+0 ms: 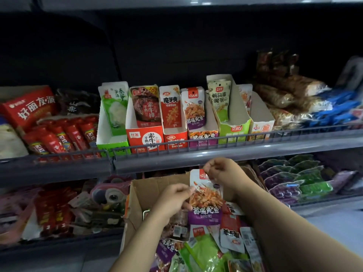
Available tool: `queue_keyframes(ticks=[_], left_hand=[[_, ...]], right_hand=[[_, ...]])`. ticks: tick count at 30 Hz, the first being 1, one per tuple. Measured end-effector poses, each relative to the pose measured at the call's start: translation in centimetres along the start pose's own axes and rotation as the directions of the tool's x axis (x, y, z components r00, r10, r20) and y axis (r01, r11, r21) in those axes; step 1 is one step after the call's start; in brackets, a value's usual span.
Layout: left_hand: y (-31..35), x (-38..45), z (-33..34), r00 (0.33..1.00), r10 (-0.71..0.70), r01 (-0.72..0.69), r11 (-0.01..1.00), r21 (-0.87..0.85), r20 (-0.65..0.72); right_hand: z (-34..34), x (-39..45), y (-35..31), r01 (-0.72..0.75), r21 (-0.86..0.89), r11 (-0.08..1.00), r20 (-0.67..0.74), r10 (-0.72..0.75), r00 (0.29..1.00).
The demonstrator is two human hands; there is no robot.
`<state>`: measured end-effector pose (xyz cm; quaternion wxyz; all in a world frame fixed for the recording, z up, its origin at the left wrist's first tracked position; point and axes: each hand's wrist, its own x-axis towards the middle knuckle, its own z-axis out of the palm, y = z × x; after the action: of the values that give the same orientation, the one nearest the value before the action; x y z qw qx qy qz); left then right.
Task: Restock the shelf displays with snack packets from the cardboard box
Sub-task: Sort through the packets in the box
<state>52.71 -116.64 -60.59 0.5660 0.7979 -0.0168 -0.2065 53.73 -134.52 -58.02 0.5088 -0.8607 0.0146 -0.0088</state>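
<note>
I hold a white-and-purple foil snack packet printed with orange shredded strips (206, 195) upright above an open brown cardboard box (145, 190), just below the grey metal shelf rail (216, 152). My left hand (172, 201) pinches the packet's left edge between thumb and curled fingers; my right hand (224, 170) pinches its top corner, fingers bent around it. The box beneath is heaped with loose packets in purple, green, red and white (212, 246). On the shelf above, a matching purple packet stands in its purple-fronted cardboard display tray (202, 135), between a red-and-white tray (175, 137) and a green one (234, 131). Red sausage sticks (59, 136) lie further left on that shelf.
</note>
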Motion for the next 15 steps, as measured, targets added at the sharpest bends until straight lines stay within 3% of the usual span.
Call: queue_keyframes(ticks=[2, 8, 15], left_hand=[[0.6, 0.1, -0.5, 0.996, 0.057, -0.058, 0.998, -0.024, -0.061], [1.8, 0.5, -2.1, 0.942, 0.174, -0.205, 0.975, -0.082, -0.287], [3.0, 1.4, -3.2, 0.775, 0.416, -0.424, 0.9, 0.096, -0.476]], right_hand=[[-0.5, 0.4, -0.9, -0.044, 0.168, 0.985, -0.019, 0.048, 0.999], [-1.0, 1.2, -2.7, -0.192, 0.304, 0.933, 0.13, 0.159, 0.979], [-1.1, 2.2, -6.0, -0.003, 0.043, 0.999, -0.024, 0.004, 1.0]])
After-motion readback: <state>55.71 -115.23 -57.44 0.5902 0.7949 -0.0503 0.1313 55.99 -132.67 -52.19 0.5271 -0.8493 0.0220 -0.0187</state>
